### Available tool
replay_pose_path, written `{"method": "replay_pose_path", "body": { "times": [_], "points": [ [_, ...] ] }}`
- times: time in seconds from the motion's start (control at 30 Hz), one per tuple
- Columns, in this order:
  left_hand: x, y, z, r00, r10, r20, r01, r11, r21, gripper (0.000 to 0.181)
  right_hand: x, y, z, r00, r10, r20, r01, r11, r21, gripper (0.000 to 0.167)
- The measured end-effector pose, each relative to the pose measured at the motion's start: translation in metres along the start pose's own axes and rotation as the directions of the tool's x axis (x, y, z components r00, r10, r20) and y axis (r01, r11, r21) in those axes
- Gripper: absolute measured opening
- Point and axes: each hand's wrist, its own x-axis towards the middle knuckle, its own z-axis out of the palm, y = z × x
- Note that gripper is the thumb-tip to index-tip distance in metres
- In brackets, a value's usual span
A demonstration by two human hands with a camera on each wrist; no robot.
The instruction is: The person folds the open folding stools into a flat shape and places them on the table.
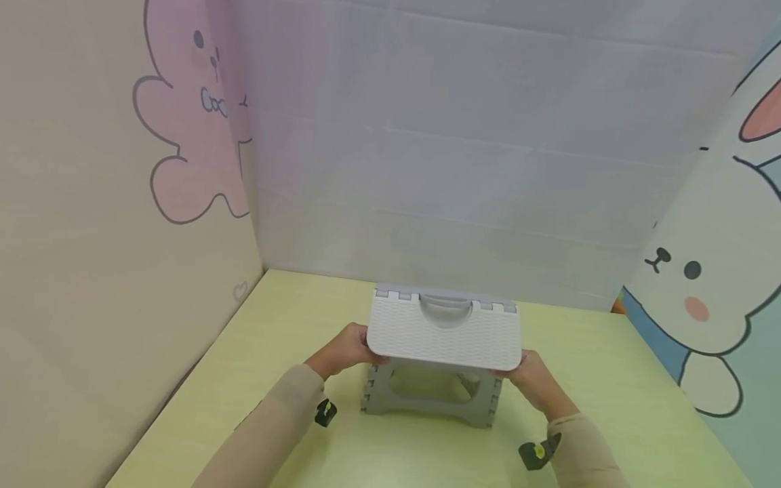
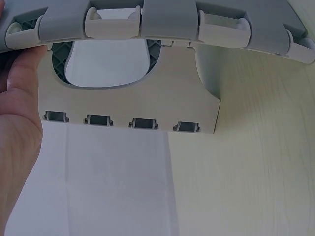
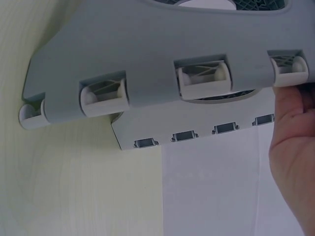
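Note:
A folding stool with a white textured top (image 1: 445, 332) and grey legs (image 1: 427, 400) stands on the table, its top partly folded, with a grey handle at the middle of the fold. My left hand (image 1: 350, 349) grips the left end of the top; in the left wrist view that hand (image 2: 22, 108) is at the left edge beside the hinged grey side (image 2: 167, 19). My right hand (image 1: 533, 379) grips the right front corner; in the right wrist view it (image 3: 295, 147) holds the hinged side (image 3: 152, 54) from the edge. Most fingertips are hidden by the stool.
The pale yellow table (image 1: 244, 379) extends around the stool. A white curtain (image 1: 464, 163) hangs behind it. Cartoon-printed sheets (image 1: 122, 271) line the left and right sides. A small orange object (image 1: 619, 303) is at the back right corner.

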Motion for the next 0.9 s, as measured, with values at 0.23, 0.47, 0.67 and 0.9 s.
{"method": "replay_pose_path", "body": {
  "times": [0.23, 0.47, 0.67, 0.9],
  "points": [
    [0.0012, -0.0016, 0.0009, 1.000, 0.012, 0.014, -0.012, 1.000, -0.019, 0.034, -0.0015, -0.0009, -0.0004, 1.000, 0.011, -0.006, -0.011, 1.000, -0.010, 0.035],
    [-0.0002, -0.0007, 0.0001, 0.999, 0.027, 0.028, -0.027, 0.999, -0.030, 0.036, -0.0007, -0.0004, 0.0011, 0.999, 0.029, -0.020, -0.029, 1.000, -0.010, 0.034],
    [0.0013, -0.0017, 0.0005, 1.000, 0.005, 0.024, -0.005, 1.000, -0.027, 0.037, -0.0010, 0.0009, 0.0009, 0.999, 0.040, -0.022, -0.040, 0.999, -0.006, 0.033],
    [0.0025, -0.0015, -0.0014, 1.000, -0.002, 0.024, 0.002, 1.000, -0.017, 0.037, 0.0005, 0.0003, 0.0000, 1.000, 0.016, -0.007, -0.016, 1.000, 0.016, 0.033]
  ]
}}
